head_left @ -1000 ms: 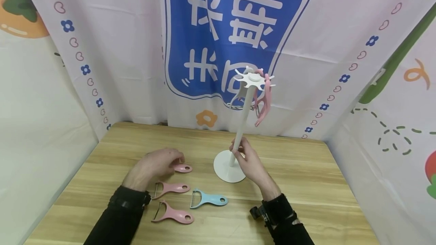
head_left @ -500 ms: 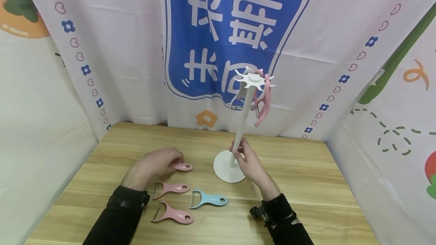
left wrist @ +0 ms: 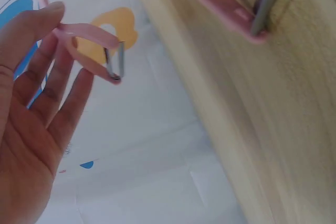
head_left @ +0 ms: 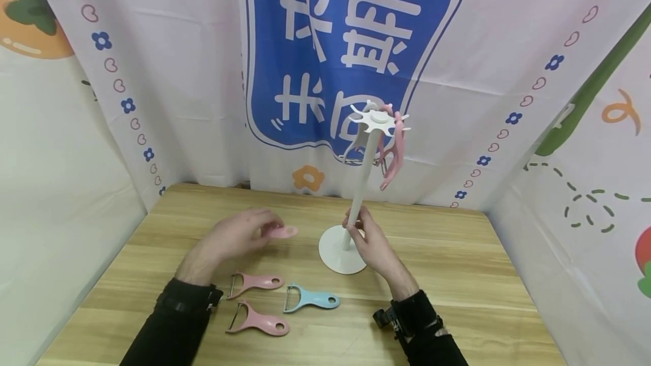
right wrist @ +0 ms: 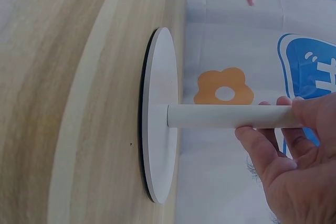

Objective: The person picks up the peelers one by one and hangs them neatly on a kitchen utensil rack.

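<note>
Between thumb and fingers, my left hand [head_left: 243, 234] pinches a pink peeler [left wrist: 86, 35]; its handle end with the hole points right, toward the stand, in the head view. The left wrist view shows the peeler's forked head and metal blade, raised off the table. My right hand [right wrist: 294, 156] grips the white post [right wrist: 226, 116] of a stand whose round base [right wrist: 163, 119] sits on the table. At the stand's top, a hook ring [head_left: 378, 119] bears pink peelers [head_left: 395, 154] and a pale grey one [head_left: 357, 143]; some overlap.
Two pink peelers [head_left: 260, 281] lie on the wooden table [head_left: 432, 253] in front of my left hand, one nearer the front edge. A light blue peeler [head_left: 315, 298] lies to their right. A printed cloth [head_left: 203, 100] hangs behind the table.
My left hand has lifted the pink peeler off the table and moved it slightly right and away from me. My right hand stays on the post.
</note>
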`<state>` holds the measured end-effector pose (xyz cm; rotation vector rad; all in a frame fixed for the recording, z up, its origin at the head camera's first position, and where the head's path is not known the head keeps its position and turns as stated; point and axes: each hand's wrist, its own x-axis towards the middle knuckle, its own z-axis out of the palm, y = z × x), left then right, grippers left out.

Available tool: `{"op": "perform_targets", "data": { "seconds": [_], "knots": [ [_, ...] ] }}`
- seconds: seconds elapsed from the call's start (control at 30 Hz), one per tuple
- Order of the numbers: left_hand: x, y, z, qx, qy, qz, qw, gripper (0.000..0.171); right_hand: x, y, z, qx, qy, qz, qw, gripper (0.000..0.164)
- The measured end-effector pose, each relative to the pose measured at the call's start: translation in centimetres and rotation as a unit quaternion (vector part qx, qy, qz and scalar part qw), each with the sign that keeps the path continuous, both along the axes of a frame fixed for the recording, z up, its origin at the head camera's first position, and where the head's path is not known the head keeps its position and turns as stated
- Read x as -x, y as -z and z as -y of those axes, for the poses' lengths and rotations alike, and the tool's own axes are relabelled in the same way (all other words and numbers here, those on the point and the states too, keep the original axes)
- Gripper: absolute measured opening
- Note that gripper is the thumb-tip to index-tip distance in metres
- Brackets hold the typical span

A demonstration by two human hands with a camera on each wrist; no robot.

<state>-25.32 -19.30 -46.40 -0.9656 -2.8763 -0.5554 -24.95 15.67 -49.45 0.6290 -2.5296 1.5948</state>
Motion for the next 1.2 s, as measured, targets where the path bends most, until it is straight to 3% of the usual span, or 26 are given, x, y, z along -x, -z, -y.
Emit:
{"op": "perform_targets", "data": {
  "seconds": [0.23, 0.47, 0.83, 0.93, 1.07, 1.2],
  "knots": [
    [-0.1, -1.1, 0.0, -0.067, -0.001, -0.034, 0.9972, 0.045, -0.1, 0.0, -0.1, -0.023, 0.005, -0.003, 1.000, 0.025],
    [-0.1, -1.8, -0.2, -0.159, 0.008, -0.064, 0.9851, 0.044, 0.0, 0.1, -0.1, -0.029, 0.004, 0.002, 1.000, 0.026],
    [-0.5, -3.0, -0.5, -0.245, -0.057, -0.028, 0.9674, 0.044, 0.0, 0.1, -0.1, -0.006, -0.001, 0.005, 1.000, 0.029],
    [-0.6, -3.2, -0.5, -0.263, -0.066, -0.015, 0.9625, 0.043, -0.9, -1.3, 0.3, 0.001, -0.004, 0.004, 1.000, 0.028],
    [-0.9, -3.4, -0.7, -0.310, -0.068, 0.008, 0.9484, 0.044, -2.2, -3.3, 0.8, 0.008, -0.010, 0.005, 1.000, 0.028],
    [-1.1, -3.7, -1.3, -0.373, -0.064, 0.047, 0.9245, 0.048, -2.3, -3.4, 0.8, 0.005, -0.010, 0.005, 1.000, 0.028]
  ]
}}
